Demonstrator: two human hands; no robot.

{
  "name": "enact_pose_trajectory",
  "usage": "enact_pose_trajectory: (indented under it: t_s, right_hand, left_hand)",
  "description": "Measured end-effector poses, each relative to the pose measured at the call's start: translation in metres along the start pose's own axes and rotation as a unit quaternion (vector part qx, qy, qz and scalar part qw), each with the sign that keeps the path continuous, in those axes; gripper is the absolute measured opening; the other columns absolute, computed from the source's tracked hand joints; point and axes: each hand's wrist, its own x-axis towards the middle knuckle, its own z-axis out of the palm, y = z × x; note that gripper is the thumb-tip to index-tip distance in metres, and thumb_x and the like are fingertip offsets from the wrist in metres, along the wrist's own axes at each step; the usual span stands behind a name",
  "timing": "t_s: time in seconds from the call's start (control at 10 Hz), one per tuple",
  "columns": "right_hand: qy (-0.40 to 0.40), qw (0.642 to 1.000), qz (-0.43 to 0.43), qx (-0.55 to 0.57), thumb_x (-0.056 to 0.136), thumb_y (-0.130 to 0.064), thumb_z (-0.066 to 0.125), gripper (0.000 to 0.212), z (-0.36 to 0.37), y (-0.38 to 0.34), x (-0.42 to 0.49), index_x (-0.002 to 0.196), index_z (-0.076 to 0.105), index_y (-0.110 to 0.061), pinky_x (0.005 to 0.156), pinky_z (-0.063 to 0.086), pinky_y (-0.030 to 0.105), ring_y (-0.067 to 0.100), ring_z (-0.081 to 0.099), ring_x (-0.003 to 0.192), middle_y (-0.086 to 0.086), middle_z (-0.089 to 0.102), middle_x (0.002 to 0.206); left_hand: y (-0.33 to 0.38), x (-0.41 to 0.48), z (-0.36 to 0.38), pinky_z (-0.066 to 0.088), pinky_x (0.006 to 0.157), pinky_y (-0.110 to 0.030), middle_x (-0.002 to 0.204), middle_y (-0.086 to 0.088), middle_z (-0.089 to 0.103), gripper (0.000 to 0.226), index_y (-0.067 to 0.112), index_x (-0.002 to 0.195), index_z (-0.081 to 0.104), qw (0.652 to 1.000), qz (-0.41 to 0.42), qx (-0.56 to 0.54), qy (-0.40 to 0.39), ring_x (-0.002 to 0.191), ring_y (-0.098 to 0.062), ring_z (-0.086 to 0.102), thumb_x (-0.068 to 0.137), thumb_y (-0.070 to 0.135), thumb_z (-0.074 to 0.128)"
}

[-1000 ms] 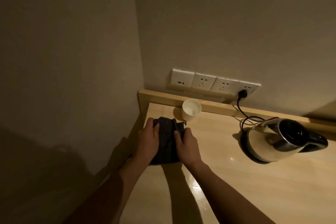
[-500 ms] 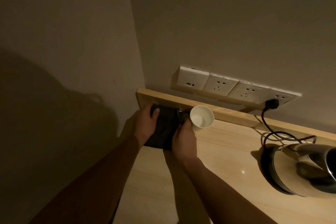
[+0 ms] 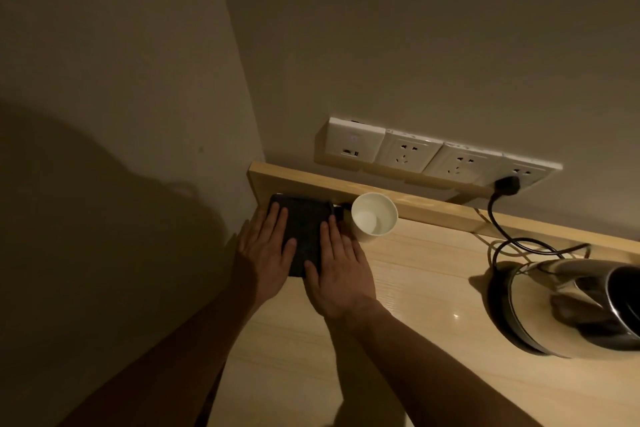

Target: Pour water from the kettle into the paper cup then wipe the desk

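A dark folded cloth [image 3: 304, 229] lies flat in the far left corner of the light wooden desk [image 3: 426, 291], against the raised back ledge. My left hand [image 3: 265, 253] rests flat on the cloth's left side, fingers straight and apart. My right hand [image 3: 337, 270] lies flat on its right side, fingers stretched forward. A white paper cup [image 3: 374, 217] stands upright just right of the cloth, close to my right fingertips. The steel kettle [image 3: 581, 305] sits on its base at the right edge, partly cut off.
A wooden ledge [image 3: 415, 204] runs along the back of the desk. Above it is a row of white wall sockets [image 3: 440, 158]; a black plug [image 3: 505, 184] and its looped cord [image 3: 519, 246] lead to the kettle. A wall closes off the left side.
Both hands pushed the cloth away from me into the back left corner. They gripped its edges before; now they lie flat on it with fingers spread.
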Motion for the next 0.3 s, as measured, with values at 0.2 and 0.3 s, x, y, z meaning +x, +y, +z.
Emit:
enact_pose_trajectory:
  t_s: [0.2,0.3]
  right_hand:
    - [0.012,1.000,0.019,0.020,0.103,-0.064,0.016,0.079,0.008,0.000,-0.032,0.165,-0.010,-0.022,0.127,-0.009,0.038,0.016,-0.019,0.158,0.003,-0.012,0.175]
    - [0.007,1.000,0.027,-0.002,0.102,-0.069,0.012,0.079,0.005,0.003,-0.063,0.163,-0.017,-0.027,0.127,-0.010,0.041,0.015,-0.028,0.155,-0.002,-0.022,0.172]
  left_hand:
    - [0.005,-0.022,-0.020,0.003,0.131,-0.053,0.174,0.003,-0.015,0.072,0.027,0.166,-0.008,0.999,-0.014,0.013,-0.031,0.162,-0.020,-0.012,0.107,0.057,0.021]
    - [0.012,-0.058,-0.038,0.004,0.131,-0.054,0.171,0.003,-0.022,0.077,0.029,0.164,-0.014,0.998,0.017,0.030,-0.049,0.161,-0.021,-0.016,0.104,0.065,0.020]
